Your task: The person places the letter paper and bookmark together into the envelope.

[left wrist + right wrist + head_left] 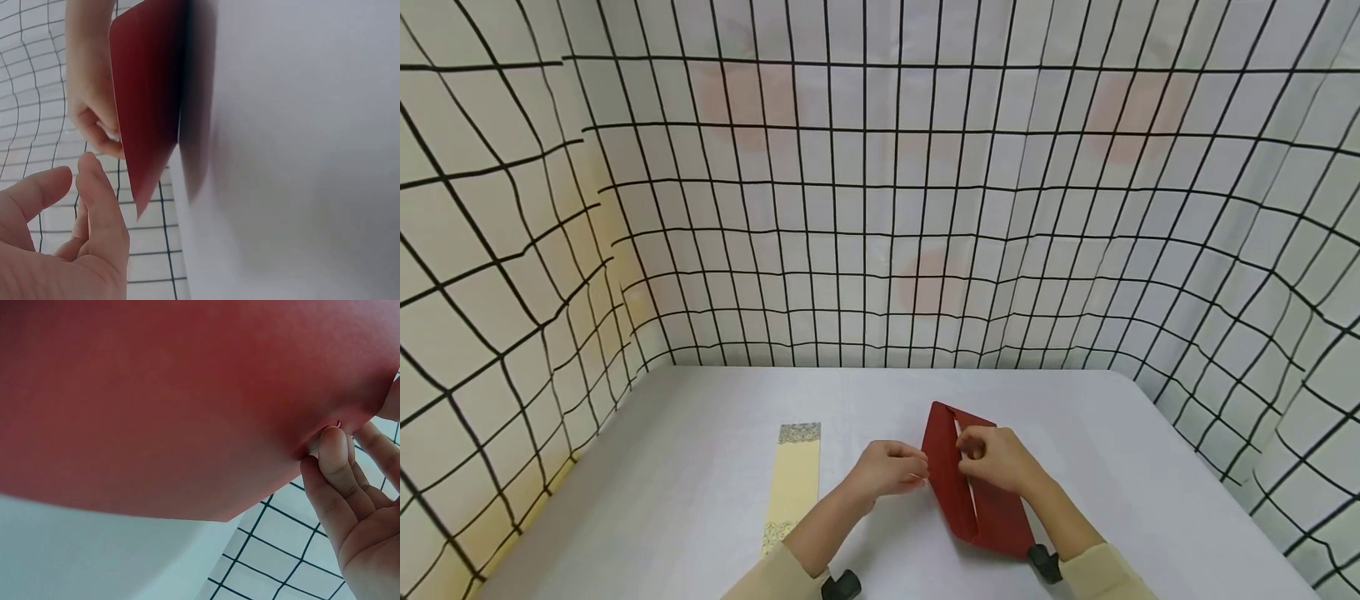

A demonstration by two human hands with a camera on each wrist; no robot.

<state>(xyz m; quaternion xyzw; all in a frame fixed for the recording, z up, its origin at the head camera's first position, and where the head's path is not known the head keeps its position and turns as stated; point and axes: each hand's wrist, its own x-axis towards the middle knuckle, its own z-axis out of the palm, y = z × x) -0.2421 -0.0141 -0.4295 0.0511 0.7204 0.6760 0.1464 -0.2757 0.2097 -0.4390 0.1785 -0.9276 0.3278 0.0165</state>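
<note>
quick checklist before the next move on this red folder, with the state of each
1. Right hand on the folder: ok, right hand pinches the red folder near its opening.
2. Left hand free: ok, left hand holds nothing, fingers relaxed beside the folder.
3. Folder flat on the table: not ok, part of it is raised.
4. Yellow strip apart from the folder: ok, it lies to the left.
5. Folder empty: cannot tell, its inside is hidden.

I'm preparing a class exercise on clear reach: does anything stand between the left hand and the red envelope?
Nothing visible does: the left wrist view shows an open gap between the left hand and the red envelope. The cream strip lies on the hand's other side, out of the way.
</note>
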